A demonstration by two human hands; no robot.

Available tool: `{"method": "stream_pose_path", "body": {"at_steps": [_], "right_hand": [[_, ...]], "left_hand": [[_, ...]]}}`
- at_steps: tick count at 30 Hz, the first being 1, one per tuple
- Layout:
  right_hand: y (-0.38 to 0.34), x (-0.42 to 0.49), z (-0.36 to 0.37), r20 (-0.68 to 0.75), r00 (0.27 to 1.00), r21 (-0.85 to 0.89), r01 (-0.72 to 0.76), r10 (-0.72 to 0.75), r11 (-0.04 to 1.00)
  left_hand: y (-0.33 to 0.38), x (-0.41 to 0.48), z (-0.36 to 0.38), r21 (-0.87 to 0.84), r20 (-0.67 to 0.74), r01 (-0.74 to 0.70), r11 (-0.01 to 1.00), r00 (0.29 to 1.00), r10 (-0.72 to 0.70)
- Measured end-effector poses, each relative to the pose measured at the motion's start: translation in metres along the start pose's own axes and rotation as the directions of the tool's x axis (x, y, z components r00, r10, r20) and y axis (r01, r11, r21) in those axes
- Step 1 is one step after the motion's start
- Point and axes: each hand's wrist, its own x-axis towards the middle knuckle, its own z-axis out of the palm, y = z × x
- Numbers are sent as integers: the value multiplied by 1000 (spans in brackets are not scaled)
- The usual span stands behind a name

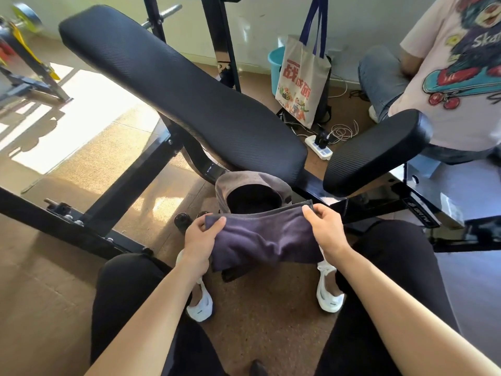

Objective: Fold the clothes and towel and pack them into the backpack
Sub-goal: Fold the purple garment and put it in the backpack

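A folded dark purple-grey cloth (264, 237) hangs between my two hands above the floor, between my knees. My left hand (200, 241) grips its left end and my right hand (325, 230) pinches its upper right corner. Just beyond the cloth stands a brownish-grey backpack (235, 183) on the floor, its top open and the inside dark. The lower part of the backpack is hidden behind the cloth.
A black padded weight bench (173, 88) slants across the view behind the backpack, with a second black pad (376, 150) at right. A person in a pink shirt sits at the far right. A tote bag (303, 77), a power strip (318, 147) and cables lie beyond the bench.
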Motion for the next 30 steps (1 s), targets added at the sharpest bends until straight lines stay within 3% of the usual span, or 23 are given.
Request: {"method": "stream_pose_path", "body": {"at_steps": [3,7,11,15,18,21,23,25,28,30], "right_hand": [[-15,-16,7,60,996,97,58,-64,994],[-25,-36,21,175,979,154,79,-106,985],[-28,-47,34,273,955,142,81,-118,986],[-23,-45,35,320,934,118,127,-159,985],[-20,-41,33,361,901,-17,264,-240,964],[-16,-37,34,310,908,-119,331,-282,936],[-11,-29,33,245,934,-36,275,-258,961],[-12,-22,29,221,964,138,117,-146,983],[-20,-14,21,303,953,444,-135,-6,886],[-27,-12,14,366,931,543,-231,20,808]], "left_hand": [[7,-8,10,-227,129,117,967,988,-89],[13,-19,30,-221,230,88,971,973,-35],[10,-29,50,-20,281,-74,997,957,77],[11,-33,53,-136,407,-33,990,909,86],[14,-35,50,-207,487,32,978,870,75],[12,-35,47,-182,572,2,983,813,104],[9,-32,44,-183,605,-42,982,783,146],[11,-29,41,-210,486,-139,968,844,227],[16,-20,33,-110,101,-305,946,943,316],[19,-13,26,-95,85,-260,961,960,268]]}}
